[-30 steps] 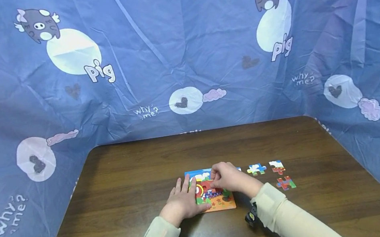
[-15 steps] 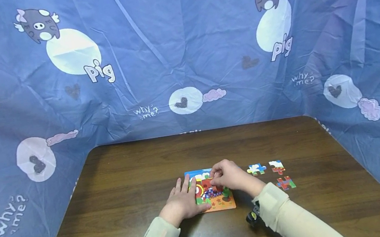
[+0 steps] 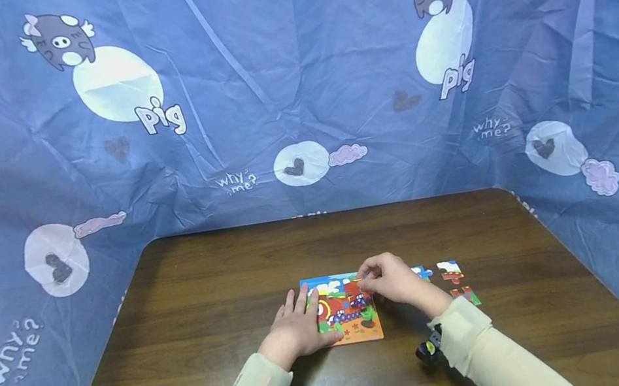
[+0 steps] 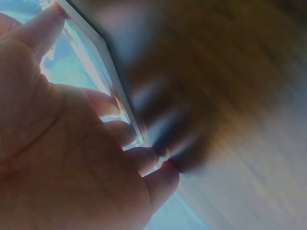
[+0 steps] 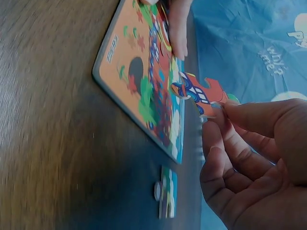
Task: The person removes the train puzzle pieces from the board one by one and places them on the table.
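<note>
Over the board [image 3: 366,331], a tilted piece [image 5: 205,96] held by its edge

Above the board's right part, the right hand [image 3: 393,280] pinches the piece between thumb and fingertips. It looks raised clear of the surface; how high is hard to judge. With so little of it gripped, a small slip could turn it or drop it, and pressing it down at that slant might bend a tab.

At the board's left edge, the left hand [image 3: 299,328] lies with fingers spread wide, partly on it. If that hold is light, a push from the right could skid the board along the table [image 3: 215,285].

Right of the board lie loose pieces [image 3: 450,273]. The right sleeve [image 3: 460,325] sits near them, so a careless swing of the forearm could scatter them.
</note>
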Demonstrator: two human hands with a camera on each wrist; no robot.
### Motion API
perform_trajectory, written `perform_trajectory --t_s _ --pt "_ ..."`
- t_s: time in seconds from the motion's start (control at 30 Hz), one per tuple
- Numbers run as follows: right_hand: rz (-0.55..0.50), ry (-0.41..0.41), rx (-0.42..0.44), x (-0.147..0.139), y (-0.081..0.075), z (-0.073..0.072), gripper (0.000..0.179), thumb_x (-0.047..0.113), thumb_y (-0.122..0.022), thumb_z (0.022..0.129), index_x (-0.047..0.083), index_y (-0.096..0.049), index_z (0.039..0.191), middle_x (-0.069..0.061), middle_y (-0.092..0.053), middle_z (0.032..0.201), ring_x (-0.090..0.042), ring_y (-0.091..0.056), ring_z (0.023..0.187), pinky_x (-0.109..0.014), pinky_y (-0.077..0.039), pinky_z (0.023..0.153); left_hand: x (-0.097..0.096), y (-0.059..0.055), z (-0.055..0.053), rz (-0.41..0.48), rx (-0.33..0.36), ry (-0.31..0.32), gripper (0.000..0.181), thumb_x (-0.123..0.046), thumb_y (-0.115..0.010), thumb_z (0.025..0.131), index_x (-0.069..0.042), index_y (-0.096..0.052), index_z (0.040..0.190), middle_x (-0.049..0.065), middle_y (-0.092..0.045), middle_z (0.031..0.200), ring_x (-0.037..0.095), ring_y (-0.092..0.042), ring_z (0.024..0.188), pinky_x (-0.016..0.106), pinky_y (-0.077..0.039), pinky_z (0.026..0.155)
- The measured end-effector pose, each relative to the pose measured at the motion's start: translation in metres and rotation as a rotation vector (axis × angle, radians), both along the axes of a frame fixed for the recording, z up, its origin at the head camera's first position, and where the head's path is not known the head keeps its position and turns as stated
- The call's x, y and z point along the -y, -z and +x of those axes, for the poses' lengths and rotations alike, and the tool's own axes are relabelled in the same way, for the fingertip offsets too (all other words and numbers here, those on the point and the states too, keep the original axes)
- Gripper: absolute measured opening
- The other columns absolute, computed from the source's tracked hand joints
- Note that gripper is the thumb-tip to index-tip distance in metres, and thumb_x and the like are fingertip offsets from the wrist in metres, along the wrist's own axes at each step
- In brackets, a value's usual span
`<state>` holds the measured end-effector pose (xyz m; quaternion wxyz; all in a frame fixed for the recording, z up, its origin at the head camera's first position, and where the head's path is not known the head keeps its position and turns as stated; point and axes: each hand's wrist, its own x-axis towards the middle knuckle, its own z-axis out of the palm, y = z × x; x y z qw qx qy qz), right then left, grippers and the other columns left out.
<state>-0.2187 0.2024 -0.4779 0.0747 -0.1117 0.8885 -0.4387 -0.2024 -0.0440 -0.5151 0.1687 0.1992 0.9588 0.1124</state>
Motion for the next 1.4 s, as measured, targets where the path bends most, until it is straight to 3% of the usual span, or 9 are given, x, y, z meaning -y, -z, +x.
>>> perform_trajectory --t_s 0.27,0.43,0.63,0.77,0.97,1.3,1.4 --pt "0.003 0.048 -0.008 -0.022 -0.006 0.004 0.004 0.011 -0.072 0.095 0.008 -0.075 0.094 0.000 -0.068 0.076 -0.021 -0.064 0.068 -0.034 -0.051 0.057 0.001 0.016 -0.007 0.010 -0.015 0.001 0.106 -0.075 -0.059 0.087 -0.010 -0.023 0.163 0.014 -0.009 0.169 0.042 -0.007 0.151 0.055 -0.018 0.118" --pt "-0.011 0.077 -0.012 -0.036 -0.007 0.006 0.005 0.010 -0.071 0.096 0.006 -0.074 0.093 -0.001 -0.069 0.077 -0.028 -0.068 0.074 -0.035 -0.051 0.058 0.002 0.021 -0.009 -0.004 -0.035 0.006 0.106 -0.075 -0.060 0.087 -0.011 -0.023 0.163 0.014 -0.009 0.169 0.042 -0.007 0.151 0.055 -0.019 0.117" --pt "-0.028 0.105 -0.024 -0.053 -0.005 0.009 0.004 0.008 -0.073 0.093 0.005 -0.073 0.090 -0.002 -0.069 0.075 -0.023 -0.065 0.070 -0.032 -0.049 0.058 0.001 0.023 -0.011 -0.019 -0.030 0.006 0.107 -0.076 -0.058 0.087 -0.012 -0.020 0.164 0.013 -0.007 0.169 0.042 -0.006 0.151 0.056 -0.019 0.117" --pt "-0.036 0.121 0.013 -0.064 -0.004 0.012 0.006 0.010 -0.073 0.094 0.005 -0.073 0.092 -0.004 -0.070 0.075 -0.028 -0.067 0.074 -0.034 -0.050 0.062 0.001 0.018 -0.008 -0.020 -0.014 0.006 0.108 -0.077 -0.057 0.087 -0.012 -0.020 0.164 0.013 -0.005 0.169 0.041 -0.005 0.152 0.056 -0.019 0.117" --pt "-0.009 0.116 0.051 -0.082 -0.008 0.019 0.011 0.013 -0.072 0.096 0.003 -0.072 0.091 -0.007 -0.069 0.074 -0.034 -0.065 0.074 -0.033 -0.048 0.058 0.001 0.013 -0.006 -0.023 -0.009 0.010 0.109 -0.078 -0.055 0.087 -0.011 -0.018 0.164 0.013 -0.005 0.169 0.040 -0.005 0.152 0.055 -0.018 0.118" --pt "0.016 0.063 0.121 -0.106 -0.012 0.029 0.015 0.013 -0.071 0.095 0.000 -0.070 0.088 -0.008 -0.070 0.077 -0.025 -0.065 0.071 -0.036 -0.051 0.059 0.001 0.027 -0.011 -0.013 -0.048 0.015 0.108 -0.076 -0.059 0.086 -0.011 -0.022 0.163 0.014 -0.008 0.169 0.043 -0.008 0.151 0.056 -0.021 0.117" --pt "0.034 0.062 0.163 -0.113 -0.011 0.031 0.015 0.014 -0.072 0.095 0.001 -0.070 0.088 -0.008 -0.070 0.076 -0.024 -0.064 0.068 -0.038 -0.052 0.053 0.001 0.028 -0.011 -0.009 -0.049 0.012 0.107 -0.076 -0.059 0.086 -0.011 -0.023 0.163 0.014 -0.009 0.169 0.043 -0.008 0.151 0.056 -0.021 0.117"
